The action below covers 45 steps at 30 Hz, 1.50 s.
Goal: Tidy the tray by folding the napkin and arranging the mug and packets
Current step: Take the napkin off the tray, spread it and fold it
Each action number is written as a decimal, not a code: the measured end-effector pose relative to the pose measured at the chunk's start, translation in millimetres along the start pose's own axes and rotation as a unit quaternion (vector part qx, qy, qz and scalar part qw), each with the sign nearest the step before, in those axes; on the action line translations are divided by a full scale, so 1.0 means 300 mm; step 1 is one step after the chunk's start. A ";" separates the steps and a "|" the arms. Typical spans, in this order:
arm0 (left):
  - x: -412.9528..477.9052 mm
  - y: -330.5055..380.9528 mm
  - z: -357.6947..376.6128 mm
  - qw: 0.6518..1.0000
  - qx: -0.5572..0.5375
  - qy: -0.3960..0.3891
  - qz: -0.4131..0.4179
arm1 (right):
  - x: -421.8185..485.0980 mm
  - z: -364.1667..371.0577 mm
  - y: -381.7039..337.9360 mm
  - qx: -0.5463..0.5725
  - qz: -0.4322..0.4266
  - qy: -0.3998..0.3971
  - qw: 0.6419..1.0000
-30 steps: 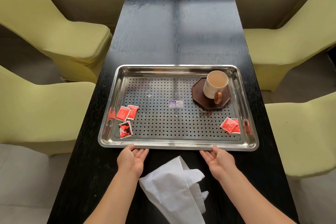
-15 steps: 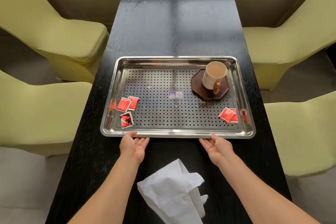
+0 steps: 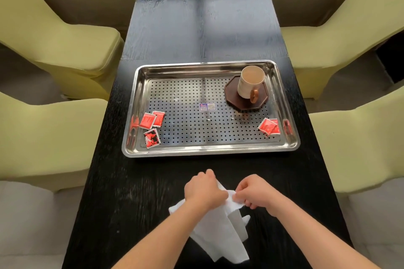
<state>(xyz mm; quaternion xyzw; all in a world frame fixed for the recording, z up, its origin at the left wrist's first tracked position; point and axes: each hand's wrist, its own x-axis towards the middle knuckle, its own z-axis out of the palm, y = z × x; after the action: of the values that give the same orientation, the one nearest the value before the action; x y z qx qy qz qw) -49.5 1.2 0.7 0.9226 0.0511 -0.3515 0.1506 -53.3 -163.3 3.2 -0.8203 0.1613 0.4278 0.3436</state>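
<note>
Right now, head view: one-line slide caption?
Left hand and right hand grip white napkin on black table; steel tray beyond holds mug, coaster, red packets.

No legible text. Small sticker (image 3: 207, 106) on the tray (image 3: 209, 151) floor: blue print, too small to read. Red packets (image 3: 150, 120): markings unreadable.

One head-worn wide-angle camera looks forward and steeply down along the long black wooden table (image 3: 203, 28) from its near end. Nearest, at the bottom, the left hand (image 3: 204, 190) and right hand (image 3: 254, 192) hold a crumpled white napkin (image 3: 218, 231). The perforated stainless-steel tray (image 3: 209, 151) sits mid-frame. Pale yellow-green upholstered chairs (image 3: 65, 35) at both sides look bowed, probably by the lens.
</note>
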 end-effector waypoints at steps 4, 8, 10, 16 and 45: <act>-0.038 -0.078 -0.017 1.000 0.002 0.021 0.018 | -0.055 -0.008 0.014 0.030 -0.075 0.077 0.994; -0.072 -0.231 -0.080 0.989 -0.091 0.108 0.040 | -0.159 -0.051 0.016 0.130 -0.138 0.162 0.968; -0.074 -0.302 -0.138 0.974 -0.195 0.112 0.041 | -0.217 -0.071 0.003 0.170 -0.164 0.204 0.950; -0.089 -0.377 -0.234 0.926 -0.289 0.225 0.088 | -0.376 -0.101 -0.074 0.202 -0.266 0.265 0.904; -0.272 -0.420 -0.207 0.723 -0.584 0.360 0.082 | -0.325 -0.283 0.060 0.169 -0.316 0.426 0.831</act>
<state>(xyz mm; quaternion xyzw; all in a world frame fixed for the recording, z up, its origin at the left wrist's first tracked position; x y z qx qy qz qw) -96.4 141.1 68.4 0.7094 0.2207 0.1201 0.6585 -69.9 -238.6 108.6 -0.8566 0.0934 -0.1297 0.4906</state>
